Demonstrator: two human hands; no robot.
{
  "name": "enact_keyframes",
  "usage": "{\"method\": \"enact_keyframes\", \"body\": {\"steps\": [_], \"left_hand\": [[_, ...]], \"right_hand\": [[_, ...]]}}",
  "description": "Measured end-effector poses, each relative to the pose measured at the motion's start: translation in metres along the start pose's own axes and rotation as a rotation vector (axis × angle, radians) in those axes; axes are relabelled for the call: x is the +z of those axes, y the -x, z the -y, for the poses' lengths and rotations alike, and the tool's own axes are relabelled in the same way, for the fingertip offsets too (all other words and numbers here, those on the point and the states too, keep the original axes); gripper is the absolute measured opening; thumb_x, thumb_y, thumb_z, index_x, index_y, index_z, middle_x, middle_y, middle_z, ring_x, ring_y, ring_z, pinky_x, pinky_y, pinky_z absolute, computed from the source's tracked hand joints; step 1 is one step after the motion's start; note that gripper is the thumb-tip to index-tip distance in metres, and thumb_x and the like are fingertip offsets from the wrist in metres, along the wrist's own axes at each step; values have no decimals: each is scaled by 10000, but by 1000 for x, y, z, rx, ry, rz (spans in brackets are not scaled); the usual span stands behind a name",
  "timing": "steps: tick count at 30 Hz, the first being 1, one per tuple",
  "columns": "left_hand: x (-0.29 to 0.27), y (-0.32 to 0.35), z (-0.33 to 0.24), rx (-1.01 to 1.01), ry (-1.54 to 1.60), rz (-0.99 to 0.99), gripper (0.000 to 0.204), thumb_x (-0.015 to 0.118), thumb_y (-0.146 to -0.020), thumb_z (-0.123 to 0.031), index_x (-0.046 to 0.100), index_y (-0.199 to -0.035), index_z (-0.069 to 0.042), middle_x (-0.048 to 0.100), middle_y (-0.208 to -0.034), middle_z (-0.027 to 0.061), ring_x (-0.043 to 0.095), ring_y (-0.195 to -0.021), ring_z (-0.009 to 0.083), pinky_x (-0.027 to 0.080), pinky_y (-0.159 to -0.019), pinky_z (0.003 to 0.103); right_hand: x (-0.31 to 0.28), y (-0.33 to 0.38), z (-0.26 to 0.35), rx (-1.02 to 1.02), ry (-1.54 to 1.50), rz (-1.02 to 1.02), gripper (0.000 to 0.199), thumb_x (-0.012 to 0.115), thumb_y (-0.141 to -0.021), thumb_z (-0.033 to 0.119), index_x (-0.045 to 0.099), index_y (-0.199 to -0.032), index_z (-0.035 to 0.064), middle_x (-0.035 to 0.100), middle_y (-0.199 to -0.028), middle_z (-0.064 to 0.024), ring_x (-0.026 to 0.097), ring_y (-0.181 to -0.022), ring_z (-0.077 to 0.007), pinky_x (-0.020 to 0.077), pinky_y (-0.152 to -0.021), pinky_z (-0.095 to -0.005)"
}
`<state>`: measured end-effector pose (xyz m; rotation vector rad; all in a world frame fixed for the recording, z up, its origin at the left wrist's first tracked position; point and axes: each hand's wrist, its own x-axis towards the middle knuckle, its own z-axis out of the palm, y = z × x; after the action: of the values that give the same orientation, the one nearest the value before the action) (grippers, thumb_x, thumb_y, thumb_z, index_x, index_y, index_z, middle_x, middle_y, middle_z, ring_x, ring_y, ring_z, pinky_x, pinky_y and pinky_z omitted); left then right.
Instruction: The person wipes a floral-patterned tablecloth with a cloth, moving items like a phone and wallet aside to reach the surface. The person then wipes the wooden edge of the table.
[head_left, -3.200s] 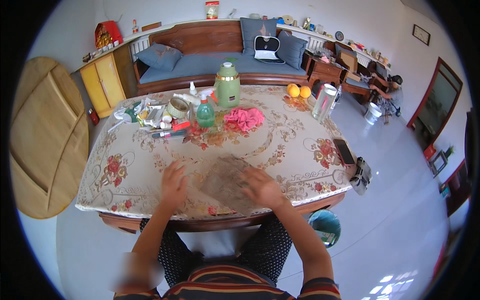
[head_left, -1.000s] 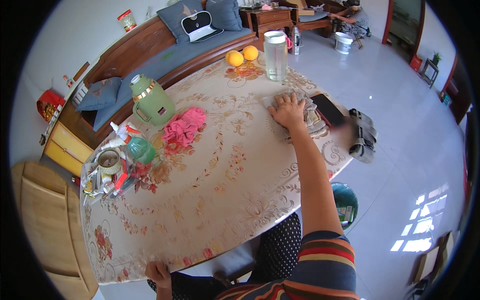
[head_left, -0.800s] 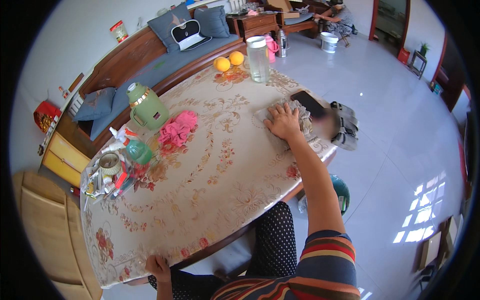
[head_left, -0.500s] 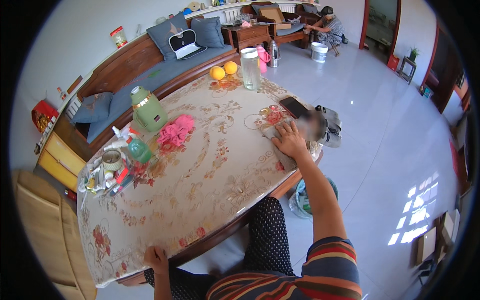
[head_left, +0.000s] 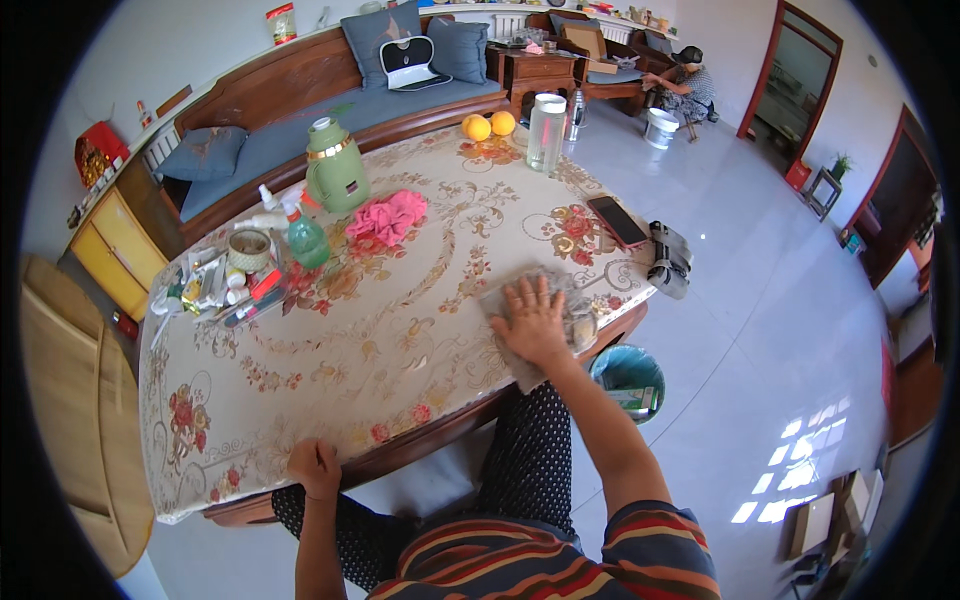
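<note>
My right hand (head_left: 530,320) lies flat, fingers spread, on a grey cloth (head_left: 578,322) at the near right edge of the floral-covered table (head_left: 340,360). My left hand (head_left: 315,466) grips the table's near edge at the lower left, fingers curled over the rim. A dark phone (head_left: 617,220) lies on the table just beyond the cloth. A pink cloth (head_left: 388,217) sits in the middle, behind it a green thermos jug (head_left: 335,166).
A green spray bottle (head_left: 306,237), a cup and small clutter crowd the table's left end. Two oranges (head_left: 488,125) and a clear pitcher (head_left: 545,132) stand at the far end. A teal bin (head_left: 627,372) sits on the floor beside the table. A wooden sofa lies behind; a person crouches far back.
My right hand has slid the grey cloth from the far right corner by the phone back toward me along the table's edge. My left hand stays on the near edge.
</note>
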<state>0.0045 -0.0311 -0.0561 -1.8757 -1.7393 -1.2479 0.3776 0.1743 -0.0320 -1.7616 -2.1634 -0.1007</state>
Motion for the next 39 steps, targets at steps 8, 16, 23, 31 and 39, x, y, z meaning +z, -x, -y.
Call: {"method": "enact_keyframes", "body": {"steps": [8, 16, 23, 31, 39], "left_hand": [[-6, 42, -6, -162, 199, -65, 61, 533, -855, 28, 565, -896, -4, 598, -822, 138, 569, -661, 273, 458, -604, 333], [-17, 77, -11, -61, 294, -68, 76, 555, -749, 7, 533, -687, -30, 618, -729, 142, 597, -653, 275, 474, -596, 323], [-73, 45, 47, -486, 170, -344, 247, 428, -975, -135, 515, -770, -30, 493, -743, 29, 433, -680, 119, 375, -610, 269], [-93, 44, 137, -375, -206, -219, 440, 474, -991, -231, 402, -600, -43, 388, -549, 24, 323, -518, 112, 291, -487, 309], [-75, 22, 123, -423, -265, -135, 448, 500, -960, -151, 404, -551, 4, 399, -487, 115, 327, -428, 201, 258, -442, 386]], "right_hand": [[10, 39, 168, -422, -149, 44, 630, 478, -873, 453, 454, -1363, 58, 395, -1430, -192, 234, -1369, -440, 137, -1058, -669], [28, 59, 271, -669, -331, 144, 597, 495, -876, 437, 475, -1342, 64, 366, -1449, -172, 202, -1382, -432, 125, -1074, -653], [38, 10, 202, -622, -371, 72, 578, 552, -831, 470, 541, -1285, 112, 445, -1395, -106, 297, -1352, -352, 163, -1068, -635], [27, -63, -28, 30, -3, -120, 571, 533, -851, 500, 533, -1298, 146, 431, -1424, -87, 282, -1368, -360, 172, -1059, -632], [12, -109, -97, 221, 45, 65, 649, 449, -877, 543, 448, -1384, 137, 351, -1477, -109, 199, -1394, -398, 93, -1062, -667]]}}
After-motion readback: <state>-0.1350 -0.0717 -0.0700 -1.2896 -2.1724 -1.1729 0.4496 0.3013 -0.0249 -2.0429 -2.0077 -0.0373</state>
